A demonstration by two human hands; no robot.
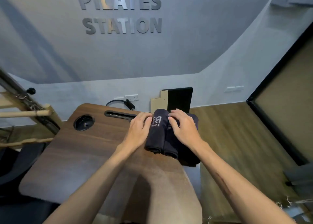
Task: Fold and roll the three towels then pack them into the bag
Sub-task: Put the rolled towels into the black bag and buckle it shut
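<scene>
So there's a dark wood desk (81, 149) under grey "PILATES STATION" wall lettering (122, 11). At its far right corner two navy rolled towels (155, 135) lie side by side, one showing a white logo. The left hand (138, 130) and right hand (183, 128) rest on them with loosely bent fingers, not really gripping anything.

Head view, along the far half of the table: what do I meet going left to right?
Round cup recess → long slot → left hand → rolled towel with the logo → second rolled towel → right hand.
</scene>
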